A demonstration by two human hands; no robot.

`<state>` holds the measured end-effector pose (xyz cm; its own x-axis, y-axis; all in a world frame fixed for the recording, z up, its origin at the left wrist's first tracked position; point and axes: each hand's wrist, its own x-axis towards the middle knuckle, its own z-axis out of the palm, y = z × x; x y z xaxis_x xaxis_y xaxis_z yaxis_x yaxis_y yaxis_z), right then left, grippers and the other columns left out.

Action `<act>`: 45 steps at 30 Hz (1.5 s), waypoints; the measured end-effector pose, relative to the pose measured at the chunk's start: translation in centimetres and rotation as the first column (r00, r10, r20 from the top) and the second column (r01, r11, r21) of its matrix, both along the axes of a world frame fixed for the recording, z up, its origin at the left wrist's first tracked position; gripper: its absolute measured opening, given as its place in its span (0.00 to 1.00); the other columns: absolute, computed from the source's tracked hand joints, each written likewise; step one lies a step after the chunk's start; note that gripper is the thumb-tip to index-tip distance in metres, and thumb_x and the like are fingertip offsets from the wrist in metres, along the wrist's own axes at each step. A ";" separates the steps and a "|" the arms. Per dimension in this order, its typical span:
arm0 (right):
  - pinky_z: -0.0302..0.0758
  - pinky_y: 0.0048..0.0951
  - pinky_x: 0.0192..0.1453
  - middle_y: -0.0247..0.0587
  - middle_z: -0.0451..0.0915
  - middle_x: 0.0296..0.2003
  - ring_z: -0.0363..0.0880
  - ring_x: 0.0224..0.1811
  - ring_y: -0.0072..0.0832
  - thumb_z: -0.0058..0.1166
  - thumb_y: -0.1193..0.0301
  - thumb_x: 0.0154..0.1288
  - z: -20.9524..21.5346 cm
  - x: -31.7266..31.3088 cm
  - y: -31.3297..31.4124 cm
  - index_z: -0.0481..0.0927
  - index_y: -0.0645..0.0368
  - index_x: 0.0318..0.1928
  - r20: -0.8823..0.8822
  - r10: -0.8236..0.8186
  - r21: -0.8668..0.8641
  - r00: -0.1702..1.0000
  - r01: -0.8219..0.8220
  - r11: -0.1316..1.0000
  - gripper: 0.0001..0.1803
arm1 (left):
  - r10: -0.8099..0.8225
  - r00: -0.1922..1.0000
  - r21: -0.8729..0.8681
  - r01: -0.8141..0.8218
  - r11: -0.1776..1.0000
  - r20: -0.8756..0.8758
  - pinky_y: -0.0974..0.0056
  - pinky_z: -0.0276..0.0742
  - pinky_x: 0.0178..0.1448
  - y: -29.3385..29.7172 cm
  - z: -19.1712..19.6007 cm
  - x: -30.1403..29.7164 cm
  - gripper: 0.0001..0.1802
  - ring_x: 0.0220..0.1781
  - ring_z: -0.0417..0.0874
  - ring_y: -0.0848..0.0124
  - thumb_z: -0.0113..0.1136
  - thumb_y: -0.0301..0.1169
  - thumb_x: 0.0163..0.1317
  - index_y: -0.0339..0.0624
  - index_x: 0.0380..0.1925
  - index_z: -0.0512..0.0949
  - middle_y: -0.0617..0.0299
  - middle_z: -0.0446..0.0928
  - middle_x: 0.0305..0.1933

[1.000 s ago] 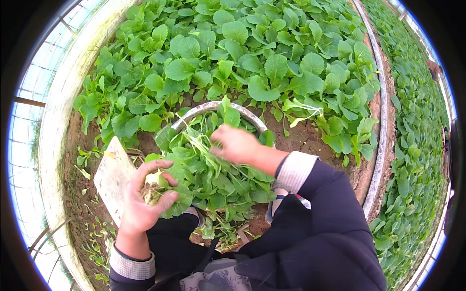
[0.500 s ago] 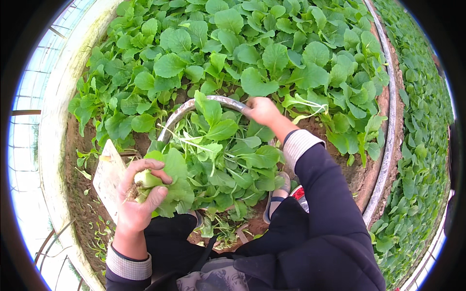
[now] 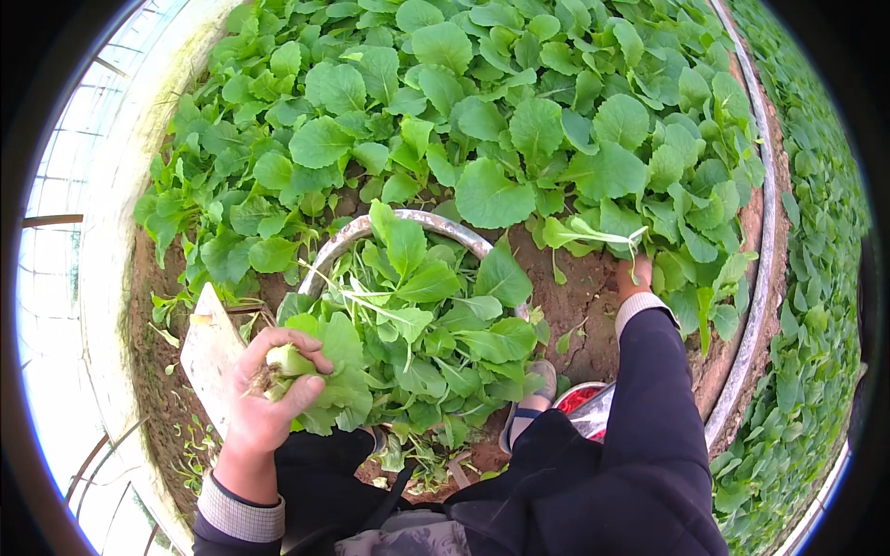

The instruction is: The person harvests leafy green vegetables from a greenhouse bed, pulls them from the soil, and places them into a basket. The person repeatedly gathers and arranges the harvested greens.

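Note:
My left hand (image 3: 262, 387) is closed round the root end of a leafy green vegetable (image 3: 336, 360), its pale stem base showing between thumb and fingers and its leaves pointing to the right. It is held over the near left side of a round container (image 3: 438, 222) piled with cut leafy greens (image 3: 436, 324). To the right, my right hand (image 3: 634, 275) reaches down among the growing greens (image 3: 686, 176) at the edge of the bed. Leaves cover its fingers. A greens plant with a pale stem (image 3: 593, 233) lies just above that hand.
A whitish board (image 3: 209, 347) leans left of the container. Near my foot stands a bowl (image 3: 562, 400) holding something red. A grey pipe-like edging (image 3: 766, 222) curves along the bed's right side. Bare soil (image 3: 575, 287) lies between container and bed.
My right hand has left the container's rim and gone right and down into the plants. The left hand keeps its hold on the greens, almost still. The view has shifted slightly.

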<state>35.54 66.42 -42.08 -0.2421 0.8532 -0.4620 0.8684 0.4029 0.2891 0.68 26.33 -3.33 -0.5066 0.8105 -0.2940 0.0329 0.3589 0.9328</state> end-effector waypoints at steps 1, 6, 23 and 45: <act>0.69 0.39 0.57 0.40 0.76 0.56 0.73 0.59 0.33 0.43 0.67 0.67 0.6 -0.6 -0.4 0.77 0.51 0.55 -0.045 -0.009 -0.014 0.999 0.009 1.000 0.18 | 0.007 1.000 -0.022 -0.007 1.000 -0.003 0.67 0.74 0.48 0.0 0.1 0.1 0.19 0.41 0.79 0.72 0.65 0.20 0.53 0.35 0.46 0.73 0.59 0.79 0.36; 0.71 0.40 0.54 0.40 0.77 0.56 0.74 0.59 0.38 0.44 0.66 0.67 5.7 -3.5 -3.9 0.77 0.51 0.56 0.193 0.117 0.017 0.974 -0.123 0.992 0.19 | -0.018 0.998 -0.028 0.016 0.999 -0.055 0.70 0.73 0.47 0.2 0.0 0.4 0.20 0.39 0.78 0.75 0.65 0.21 0.53 0.35 0.47 0.72 0.60 0.79 0.36; 0.72 0.25 0.48 0.34 0.77 0.36 0.75 0.39 0.22 0.62 0.75 0.54 30.3 -14.3 -15.0 0.79 0.63 0.40 -0.910 -0.406 -0.413 0.087 -0.291 0.863 0.12 | 0.027 0.996 0.169 -0.041 0.985 0.082 0.68 0.76 0.48 -5.2 4.1 3.2 0.15 0.40 0.80 0.73 0.63 0.20 0.53 0.37 0.41 0.72 0.60 0.78 0.38; 0.75 0.31 0.41 0.53 0.81 0.37 0.79 0.34 0.40 0.57 0.61 0.60 40.9 -20.9 -27.1 0.78 0.62 0.47 -0.770 0.294 0.121 0.566 -0.323 0.939 0.19 | 0.136 0.985 0.191 -0.113 0.975 -0.109 0.66 0.74 0.45 -7.9 1.9 -0.9 0.26 0.38 0.76 0.71 0.70 0.33 0.47 0.32 0.45 0.74 0.57 0.76 0.39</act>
